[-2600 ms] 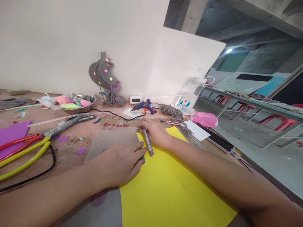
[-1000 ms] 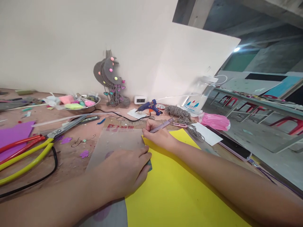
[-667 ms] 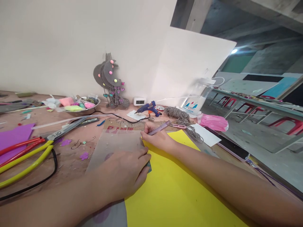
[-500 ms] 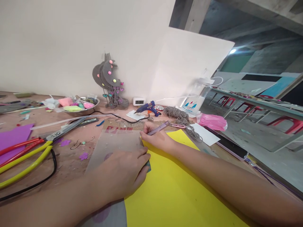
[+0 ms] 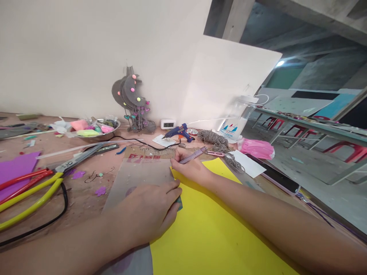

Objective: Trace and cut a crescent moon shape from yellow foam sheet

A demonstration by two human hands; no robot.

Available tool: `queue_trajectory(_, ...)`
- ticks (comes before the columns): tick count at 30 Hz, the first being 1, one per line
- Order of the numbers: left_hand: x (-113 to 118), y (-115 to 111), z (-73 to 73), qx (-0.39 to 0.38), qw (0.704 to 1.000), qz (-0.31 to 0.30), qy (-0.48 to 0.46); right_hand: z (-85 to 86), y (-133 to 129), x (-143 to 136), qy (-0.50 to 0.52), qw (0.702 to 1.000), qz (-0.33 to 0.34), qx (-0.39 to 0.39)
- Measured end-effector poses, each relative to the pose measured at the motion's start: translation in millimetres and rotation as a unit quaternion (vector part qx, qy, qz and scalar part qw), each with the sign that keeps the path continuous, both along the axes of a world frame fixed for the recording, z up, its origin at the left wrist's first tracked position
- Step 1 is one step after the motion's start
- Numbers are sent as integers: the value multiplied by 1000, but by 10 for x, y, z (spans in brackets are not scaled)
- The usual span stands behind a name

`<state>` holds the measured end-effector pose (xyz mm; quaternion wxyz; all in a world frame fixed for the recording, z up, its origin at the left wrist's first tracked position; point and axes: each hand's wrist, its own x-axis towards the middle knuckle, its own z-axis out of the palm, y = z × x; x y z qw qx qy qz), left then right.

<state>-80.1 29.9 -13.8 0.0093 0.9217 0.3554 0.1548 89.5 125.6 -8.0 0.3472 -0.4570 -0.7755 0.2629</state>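
A bright yellow sheet (image 5: 212, 229) lies on a grey mat with a cardboard edge. My right hand (image 5: 189, 165) rests at its upper left corner, fingers closed round a slim pale purple pen (image 5: 195, 155) whose tip is hidden behind the fingers. Close below, my left hand (image 5: 155, 206) bears down at the sheet's left edge. Its thumb and fingers press on a small dark teal piece (image 5: 179, 203), mostly covered by the hand. Just beyond my right hand lies a thin pink tool (image 5: 215, 153).
Red-and-yellow-handled scissors (image 5: 46, 181) lie at left beside purple foam (image 5: 18, 172). A blue glue gun (image 5: 179, 131), grey yarn (image 5: 213, 139) and a small clock (image 5: 168, 123) are behind. A phone (image 5: 279, 177), white paper (image 5: 248, 163) and clear bottle (image 5: 233, 120) stand or lie right.
Both hands keep nearly the same places. The pen in my right hand has tilted very slightly; the view has shifted a little.
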Motion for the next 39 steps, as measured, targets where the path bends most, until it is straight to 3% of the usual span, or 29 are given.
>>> queue_trajectory(6, 6, 6, 11, -1, 1000, 5, 11, 16, -25, -6, 2, 1000, 22, -10)
queue_trajectory(15, 8, -3, 3, 15, 1000, 2, -14, 2, -16, -5, -8, 1000, -11, -3)
queue_trajectory(22, 17, -18, 35, 16, 1000, 9, -3, -26, -6, 13, 9, 1000, 6, -18)
queue_trajectory(30, 25, 0, 42, -28, 999, 16, 30, -6, -13, -4, 3, 1000, -13, -11)
queue_trajectory(39, 11, -5, 12, 9, 1000, 2, -17, -27, 18, 16, 17, 1000, -13, -15)
